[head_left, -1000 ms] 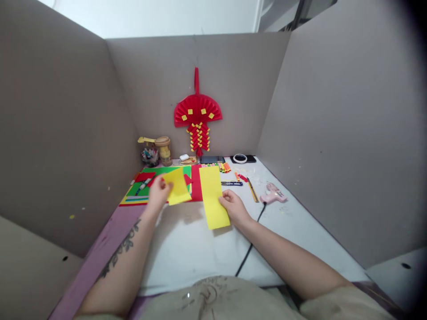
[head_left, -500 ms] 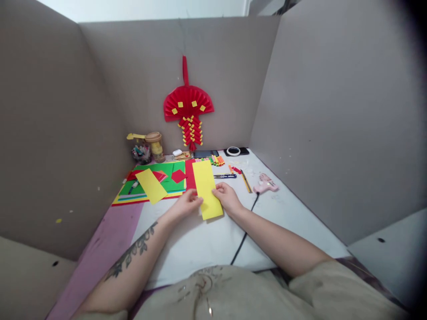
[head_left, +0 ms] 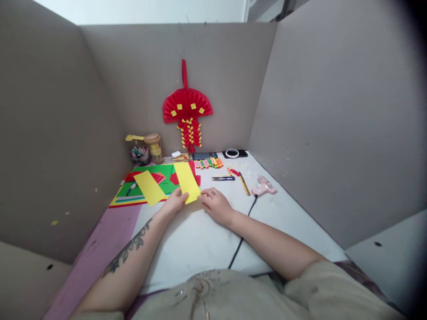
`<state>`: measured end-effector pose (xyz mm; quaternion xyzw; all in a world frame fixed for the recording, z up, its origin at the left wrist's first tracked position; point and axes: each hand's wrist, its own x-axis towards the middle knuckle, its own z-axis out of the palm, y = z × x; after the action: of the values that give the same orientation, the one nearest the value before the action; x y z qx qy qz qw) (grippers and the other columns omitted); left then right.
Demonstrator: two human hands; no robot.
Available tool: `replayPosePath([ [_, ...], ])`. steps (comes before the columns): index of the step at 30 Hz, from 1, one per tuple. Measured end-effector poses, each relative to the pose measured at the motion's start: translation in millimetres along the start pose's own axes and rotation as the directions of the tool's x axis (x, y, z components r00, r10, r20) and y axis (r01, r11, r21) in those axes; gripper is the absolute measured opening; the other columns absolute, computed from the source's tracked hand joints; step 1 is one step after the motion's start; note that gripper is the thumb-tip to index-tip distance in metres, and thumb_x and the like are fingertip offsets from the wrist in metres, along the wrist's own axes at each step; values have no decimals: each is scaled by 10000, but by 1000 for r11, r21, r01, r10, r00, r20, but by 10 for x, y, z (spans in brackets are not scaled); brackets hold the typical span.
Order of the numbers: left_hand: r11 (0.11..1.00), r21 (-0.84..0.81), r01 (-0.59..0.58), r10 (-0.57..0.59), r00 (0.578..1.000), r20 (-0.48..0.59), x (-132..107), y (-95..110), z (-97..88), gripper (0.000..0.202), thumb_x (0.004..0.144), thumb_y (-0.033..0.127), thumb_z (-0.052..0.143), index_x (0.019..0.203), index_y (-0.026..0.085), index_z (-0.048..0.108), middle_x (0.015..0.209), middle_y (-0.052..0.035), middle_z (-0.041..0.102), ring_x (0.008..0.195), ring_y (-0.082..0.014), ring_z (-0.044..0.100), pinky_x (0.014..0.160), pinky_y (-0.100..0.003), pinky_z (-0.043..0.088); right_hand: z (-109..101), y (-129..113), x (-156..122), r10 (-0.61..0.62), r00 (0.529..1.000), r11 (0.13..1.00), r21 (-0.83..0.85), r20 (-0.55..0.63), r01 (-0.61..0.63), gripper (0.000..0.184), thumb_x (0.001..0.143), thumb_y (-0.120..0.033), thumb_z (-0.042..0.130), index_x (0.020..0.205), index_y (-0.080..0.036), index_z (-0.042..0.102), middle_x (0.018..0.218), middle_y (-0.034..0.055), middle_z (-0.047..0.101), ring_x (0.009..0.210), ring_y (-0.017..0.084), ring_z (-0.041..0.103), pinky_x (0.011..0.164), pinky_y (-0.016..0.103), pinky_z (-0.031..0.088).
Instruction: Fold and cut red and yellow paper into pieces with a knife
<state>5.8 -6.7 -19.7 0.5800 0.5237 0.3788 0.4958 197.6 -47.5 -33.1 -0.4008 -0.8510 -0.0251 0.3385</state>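
A yellow paper strip [head_left: 187, 180] slants away from me over the red and green sheets. My left hand [head_left: 175, 201] is closed on its near left corner, thumb on top. At the strip's near right edge, my right hand [head_left: 216, 206] has its bent fingertips closed on the corner, palm down. A second yellow paper piece [head_left: 150, 187] lies to the left on the stack of coloured paper [head_left: 130, 196]. Part of a red cut-out [head_left: 174, 179] shows beside the strip, which covers the rest of it.
Thread snips [head_left: 224, 178], a yellow cutter [head_left: 244, 184] and a pink glue gun [head_left: 264, 186] with a black cord lie to the right. Small coloured paper rolls [head_left: 209, 163] line the back. A red fan ornament [head_left: 187, 106] hangs on the grey partition [head_left: 133, 80].
The yellow strip has moved left and away from me, tilting more. Both hands went along with it; my right hand turned palm down. The rolls and the snips are now uncovered.
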Motion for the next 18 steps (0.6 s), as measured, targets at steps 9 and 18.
replayPosePath([
  [9, 734, 660, -162, 274, 959, -69, -115, 25, -13, 298, 809, 296, 509, 1066, 146, 519, 856, -64, 613, 764, -179, 575, 650, -266, 419, 72, 59, 15, 30, 983, 993, -121, 182, -8, 192, 872, -180, 500, 768, -188, 661, 799, 58, 618, 822, 182, 484, 751, 284, 390],
  [18, 384, 781, -493, 245, 870, 429, -363, 75, 110, 198, 824, 252, 465, 846, 191, 652, 834, -55, 640, 784, -177, 591, 653, -247, 405, 134, 127, -51, 102, 953, 992, 43, 285, -119, 143, 820, -138, 546, 820, -189, 679, 827, 43, 633, 835, 160, 554, 763, 262, 410],
])
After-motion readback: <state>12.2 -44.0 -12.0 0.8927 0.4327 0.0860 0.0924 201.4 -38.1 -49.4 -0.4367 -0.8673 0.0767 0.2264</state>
